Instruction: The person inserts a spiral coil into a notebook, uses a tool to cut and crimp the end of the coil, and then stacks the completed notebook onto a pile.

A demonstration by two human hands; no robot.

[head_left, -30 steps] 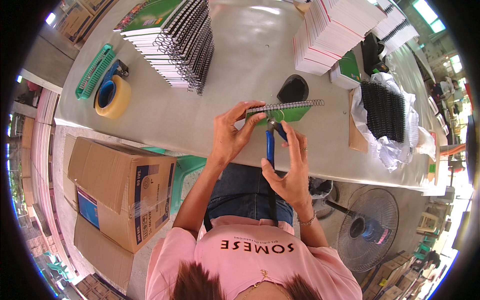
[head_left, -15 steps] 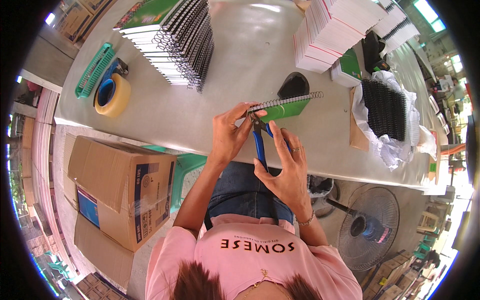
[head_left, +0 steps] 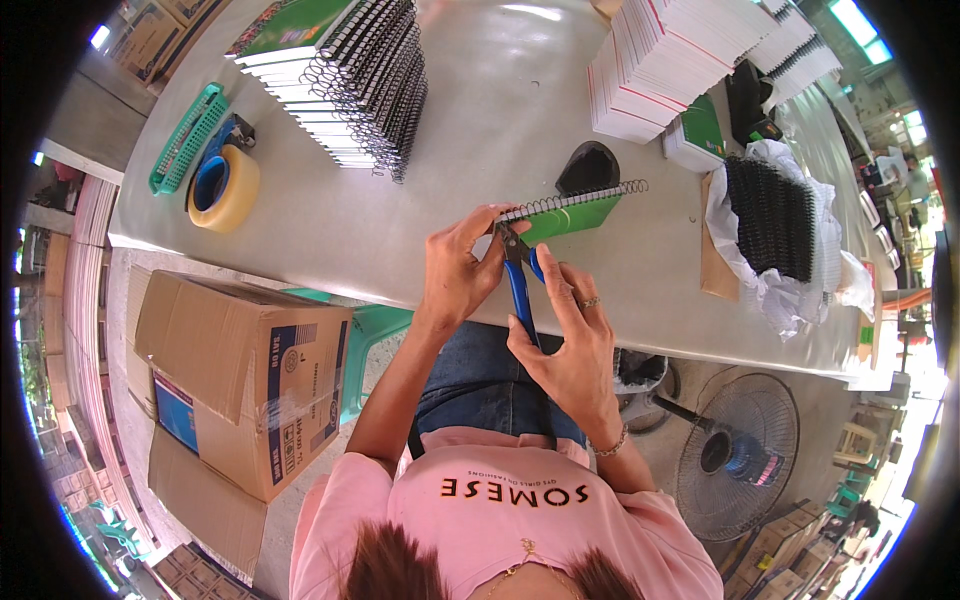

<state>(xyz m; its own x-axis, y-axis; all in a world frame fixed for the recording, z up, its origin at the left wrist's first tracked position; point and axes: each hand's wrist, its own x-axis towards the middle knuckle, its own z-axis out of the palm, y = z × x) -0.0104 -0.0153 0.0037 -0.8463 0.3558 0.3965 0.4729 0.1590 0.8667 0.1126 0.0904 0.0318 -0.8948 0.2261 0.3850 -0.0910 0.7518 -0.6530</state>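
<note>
My left hand [head_left: 462,262] pinches the near-left end of a spiral notebook [head_left: 575,219] with a green cover. Its wire coil [head_left: 585,200] runs along the upper edge and sticks out past the cover at the right end. In my right hand [head_left: 572,345] is a pair of blue-handled pliers [head_left: 519,290], one handle along the thumb and the other behind the fingers. The dark jaws touch the coil's left end, beside my left fingertips. Just behind the notebook lies a black cup-shaped object [head_left: 587,168].
Coil-bound notebooks [head_left: 350,90] are stacked at the far left, near a tape roll [head_left: 225,190] and a green basket [head_left: 188,140]. Unbound pages [head_left: 670,65] and black coils in paper [head_left: 768,220] occupy the right. Below the table stand an open carton [head_left: 240,380] and a fan [head_left: 738,455].
The pliers' handles look slightly closer together, and my right hand has shifted very slightly. The notebook and my left hand stay in nearly the same place.
</note>
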